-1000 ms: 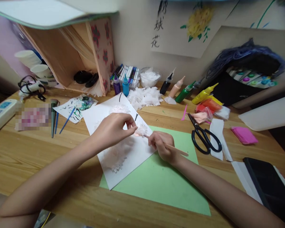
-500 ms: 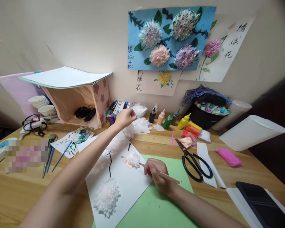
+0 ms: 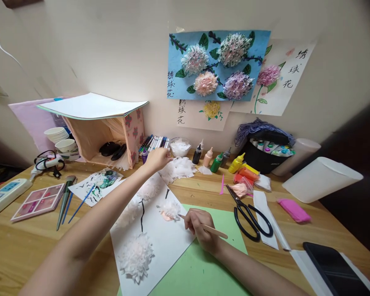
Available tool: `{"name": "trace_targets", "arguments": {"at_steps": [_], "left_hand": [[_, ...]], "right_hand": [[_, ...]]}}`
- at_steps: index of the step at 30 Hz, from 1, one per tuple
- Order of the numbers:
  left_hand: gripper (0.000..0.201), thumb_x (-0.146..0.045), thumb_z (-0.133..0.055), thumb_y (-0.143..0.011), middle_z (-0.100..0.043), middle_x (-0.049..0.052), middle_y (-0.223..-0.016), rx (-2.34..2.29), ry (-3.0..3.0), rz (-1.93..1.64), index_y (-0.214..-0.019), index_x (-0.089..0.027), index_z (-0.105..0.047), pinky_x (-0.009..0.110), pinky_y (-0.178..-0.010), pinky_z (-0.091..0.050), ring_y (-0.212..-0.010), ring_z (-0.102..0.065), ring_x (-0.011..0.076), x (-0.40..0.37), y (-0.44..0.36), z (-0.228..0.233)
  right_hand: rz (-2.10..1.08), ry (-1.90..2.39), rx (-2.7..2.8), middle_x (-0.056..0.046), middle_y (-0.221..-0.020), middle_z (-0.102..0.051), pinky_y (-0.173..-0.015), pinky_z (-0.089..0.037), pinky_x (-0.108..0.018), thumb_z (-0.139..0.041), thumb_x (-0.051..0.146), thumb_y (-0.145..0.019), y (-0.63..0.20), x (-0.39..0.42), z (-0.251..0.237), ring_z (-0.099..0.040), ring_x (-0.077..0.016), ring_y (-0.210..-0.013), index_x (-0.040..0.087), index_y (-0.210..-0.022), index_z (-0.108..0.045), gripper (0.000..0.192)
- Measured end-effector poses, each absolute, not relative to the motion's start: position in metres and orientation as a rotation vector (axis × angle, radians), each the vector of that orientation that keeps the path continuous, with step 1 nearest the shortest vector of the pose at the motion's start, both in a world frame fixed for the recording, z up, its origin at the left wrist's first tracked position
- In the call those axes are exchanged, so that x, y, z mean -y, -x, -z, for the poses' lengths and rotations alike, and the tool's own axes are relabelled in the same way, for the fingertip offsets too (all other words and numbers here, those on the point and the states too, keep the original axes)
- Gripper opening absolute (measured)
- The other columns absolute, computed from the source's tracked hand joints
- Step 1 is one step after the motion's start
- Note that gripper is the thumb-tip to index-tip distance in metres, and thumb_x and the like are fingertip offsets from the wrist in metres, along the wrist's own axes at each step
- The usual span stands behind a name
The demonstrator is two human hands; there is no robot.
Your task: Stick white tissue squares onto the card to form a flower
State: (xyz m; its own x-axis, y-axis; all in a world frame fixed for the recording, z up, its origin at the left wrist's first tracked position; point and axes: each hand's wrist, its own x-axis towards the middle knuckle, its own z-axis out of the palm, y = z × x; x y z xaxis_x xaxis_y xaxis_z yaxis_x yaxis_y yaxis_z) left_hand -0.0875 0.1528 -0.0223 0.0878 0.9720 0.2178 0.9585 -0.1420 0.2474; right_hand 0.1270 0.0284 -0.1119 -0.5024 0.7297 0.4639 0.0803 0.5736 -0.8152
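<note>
My right hand (image 3: 202,229) is closed round a flat wooden craft stick (image 3: 216,231). The stick's pointed end reaches the edge of a small flower (image 3: 169,209) made of white tissue petals, with a peach patch of clay showing on its lower side. My left hand (image 3: 158,159) stretches out beside the pile of white tissue pieces (image 3: 180,168), its fingers drawn together in a pinch; I cannot make out what is in them. Under the flower lies a white sheet (image 3: 160,255) with black painted lines and larger tissue flowers, among them a full one (image 3: 137,258) near the front.
A green sheet (image 3: 212,267) lies beneath the white one. Black-handled scissors (image 3: 253,218) and a pink clay packet (image 3: 294,210) lie to the right, with a phone (image 3: 333,267) nearer. Paint bottles (image 3: 216,163) and a glass bowl (image 3: 180,148) stand behind. Brushes (image 3: 64,201) and a palette (image 3: 38,201) are left.
My left hand has come down and slightly left, with its fingers lower by the tissue pile. The camera view has tilted up a little. My right hand keeps the stick at the small flower.
</note>
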Motion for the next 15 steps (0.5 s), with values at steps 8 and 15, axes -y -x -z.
{"name": "trace_targets", "arguments": {"at_steps": [8, 15], "left_hand": [[0.008, -0.021, -0.061, -0.073, -0.069, 0.003, -0.086, -1.990, -2.277, -0.402, -0.080, -0.021, -0.065, 0.026, -0.068, -0.042, -0.086, -0.061, 0.0192, -0.142, 0.090, 0.035], [0.014, -0.026, -0.055, -0.079, -0.066, 0.007, -0.093, -2.010, -2.286, -0.588, -0.087, -0.019, -0.065, 0.029, -0.072, -0.043, -0.089, -0.058, 0.0203, -0.139, 0.090, 0.036]], "right_hand": [[-0.974, 0.661, 1.924, 0.003, -0.049, -0.040, -0.053, -0.034, -0.025, -0.026, 0.032, -0.095, -0.126, -0.027, 0.113, -0.039, -0.0106, -0.046, 0.019, -0.058, -0.049, 0.045], [-0.972, 0.675, 1.930, 0.002, -0.048, -0.042, -0.050, -0.034, -0.026, -0.027, 0.032, -0.095, -0.127, -0.027, 0.112, -0.040, -0.0106, -0.045, 0.019, -0.058, -0.050, 0.046]]}}
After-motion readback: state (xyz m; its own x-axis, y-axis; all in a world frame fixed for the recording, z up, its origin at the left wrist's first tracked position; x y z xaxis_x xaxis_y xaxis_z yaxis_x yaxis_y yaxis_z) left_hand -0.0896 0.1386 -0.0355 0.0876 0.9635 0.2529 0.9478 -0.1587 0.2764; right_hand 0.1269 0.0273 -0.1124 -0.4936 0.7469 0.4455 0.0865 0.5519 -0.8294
